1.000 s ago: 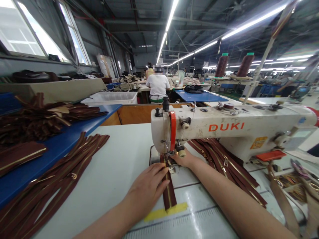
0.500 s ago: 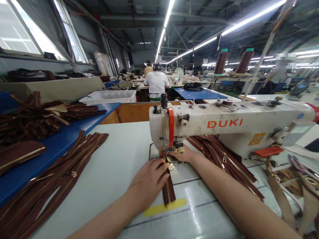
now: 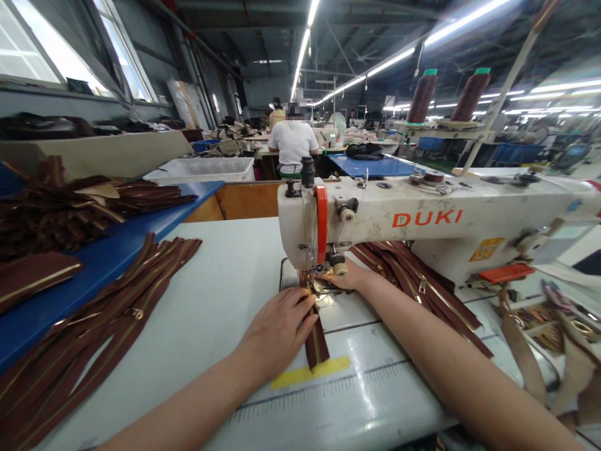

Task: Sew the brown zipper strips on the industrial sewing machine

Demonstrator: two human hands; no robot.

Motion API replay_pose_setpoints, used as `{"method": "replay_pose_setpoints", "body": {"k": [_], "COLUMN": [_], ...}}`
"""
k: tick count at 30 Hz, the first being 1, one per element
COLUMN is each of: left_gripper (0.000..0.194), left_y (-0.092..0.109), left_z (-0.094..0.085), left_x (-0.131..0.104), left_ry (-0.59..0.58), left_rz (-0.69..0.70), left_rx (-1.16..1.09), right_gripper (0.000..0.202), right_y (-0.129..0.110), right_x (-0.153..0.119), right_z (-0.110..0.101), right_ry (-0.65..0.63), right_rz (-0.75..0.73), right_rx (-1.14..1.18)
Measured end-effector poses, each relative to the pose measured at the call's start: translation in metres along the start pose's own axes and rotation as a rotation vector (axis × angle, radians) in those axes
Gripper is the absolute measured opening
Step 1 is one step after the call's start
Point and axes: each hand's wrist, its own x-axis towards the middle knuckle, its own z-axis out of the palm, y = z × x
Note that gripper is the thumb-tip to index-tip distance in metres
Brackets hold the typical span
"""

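Observation:
A brown zipper strip (image 3: 317,341) with a metal tooth line lies under the needle area of a white sewing machine (image 3: 366,216); its near end reaches the yellow tape on the table. My left hand (image 3: 277,322) rests at the strip's left, its fingertips closed on it just in front of the presser foot. Behind the needle, my right hand (image 3: 347,275) reaches in from the right, with fingers closed at the strip's far part. The machine head and its knobs partly hide those fingers. More brown zippers (image 3: 413,282) with gold pulls lie under the machine arm, beyond my right forearm.
A bundle of brown zippers (image 3: 117,313) spreads over the table's left side. Further left, a blue surface (image 3: 103,250) carries a larger pile. On the right sits a tray (image 3: 539,326) of small metal fittings with straps. Ahead, a person in white (image 3: 294,144) sits facing away.
The camera view has tilted down a little, so everything appears higher in the picture. Both hands and the zipper strip keep nearly the same places at the machine.

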Motion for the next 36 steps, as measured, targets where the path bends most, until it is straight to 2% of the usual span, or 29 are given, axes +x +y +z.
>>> {"method": "replay_pose_setpoints", "body": {"k": [3,5,30,36], "left_gripper": [0.023,0.023,0.023,0.024], "left_y": [0.0008,0.001,-0.0007,-0.0022], "left_z": [-0.0008,-0.0011,0.0003,0.0007], "left_x": [0.0009,0.001,-0.0003,0.0], "left_ry": [-0.008,-0.008,0.037,0.044], "left_rz": [0.003,0.02,0.034,0.04], "left_rx": [0.005,0.017,0.026,0.041], "right_gripper": [0.005,0.007,0.009,0.011], "right_y": [0.0068,0.0098,0.0118,0.0099], "right_x": [0.0017,0.0019,0.0019,0.001], "right_z": [0.0027,0.0038,0.0072,0.0049], "right_ry": [-0.093,-0.112,-0.116,-0.106], "right_rz": [-0.039,-0.05,-0.073,-0.039], "right_rx": [0.016,0.012,-0.007,-0.059]}}
